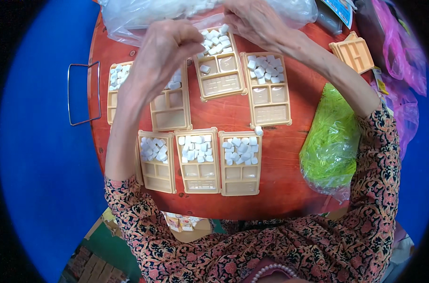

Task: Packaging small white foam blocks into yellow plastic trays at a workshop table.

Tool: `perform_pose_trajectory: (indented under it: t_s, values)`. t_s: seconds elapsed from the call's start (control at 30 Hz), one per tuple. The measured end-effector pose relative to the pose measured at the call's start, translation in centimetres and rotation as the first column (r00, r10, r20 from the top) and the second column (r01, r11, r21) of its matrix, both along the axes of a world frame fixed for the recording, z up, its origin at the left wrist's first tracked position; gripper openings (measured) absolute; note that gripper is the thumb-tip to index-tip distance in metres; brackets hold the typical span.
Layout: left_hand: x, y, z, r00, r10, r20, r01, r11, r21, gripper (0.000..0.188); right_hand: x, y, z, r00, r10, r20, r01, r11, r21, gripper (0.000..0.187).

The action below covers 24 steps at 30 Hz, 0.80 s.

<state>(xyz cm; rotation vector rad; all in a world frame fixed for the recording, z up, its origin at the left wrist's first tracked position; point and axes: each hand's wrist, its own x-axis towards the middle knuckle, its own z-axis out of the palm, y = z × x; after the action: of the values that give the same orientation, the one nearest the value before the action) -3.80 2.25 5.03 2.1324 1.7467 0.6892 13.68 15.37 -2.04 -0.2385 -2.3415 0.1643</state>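
Both my hands are over the far side of the table, above a beige compartment tray (221, 85) with white marshmallow-like pieces (217, 41) in its large far section. My left hand (169, 40) has its fingers curled together at the left of that tray; what they pinch is hidden. My right hand (252, 21) is closed at the tray's far right corner, its fingertips on the edge of a clear plastic bag (125, 21). One white piece (204, 69) lies in a small section of the same tray.
Several similar filled trays surround it, including a right one (271, 113) and a near middle one (198, 186). A loose white piece (258, 130) rests between trays. At right lie a bag of lime-green strips (330, 141), stacked trays (353, 52) and pink plastic bags (401, 61).
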Motion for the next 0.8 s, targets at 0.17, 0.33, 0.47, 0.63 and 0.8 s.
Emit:
perform_pose_trajectory:
  t_s: [0.17, 0.33, 0.47, 0.63, 0.8]
  values:
    - [2.1, -0.8, -1.6, 0.961, -0.185, -0.203, 0.192, 0.981, 0.015, 0.004, -1.2, 2.1, -1.1, 0.996, 0.066, -0.052, -0.07, 0.993, -0.092, 0.009]
    - [2.1, -1.9, -2.1, 0.963, -0.186, -0.198, 0.157, 0.976, -0.152, 0.007, -1.4, 1.2, -0.2, 0.978, -0.087, 0.192, 0.102, 0.992, -0.069, 0.008]
    - [2.5, -3.1, -1.8, 0.964, -0.203, -0.172, 0.176, 0.971, -0.161, 0.007, -0.9, 0.6, 0.1, 0.967, 0.01, 0.253, 0.042, 0.98, -0.197, 0.008]
    - [2.6, -4.0, -2.0, 0.963, -0.241, -0.124, 0.221, 0.963, -0.153, 0.009, 0.1, 1.1, -0.5, 0.967, 0.092, 0.237, -0.011, 0.946, -0.323, 0.009]
    - [1.7, -4.0, -2.1, 0.992, -0.069, 0.11, 0.081, 0.991, -0.104, 0.007, 1.7, -1.4, 2.4, 0.992, 0.042, 0.122, 0.034, 0.828, -0.559, 0.008]
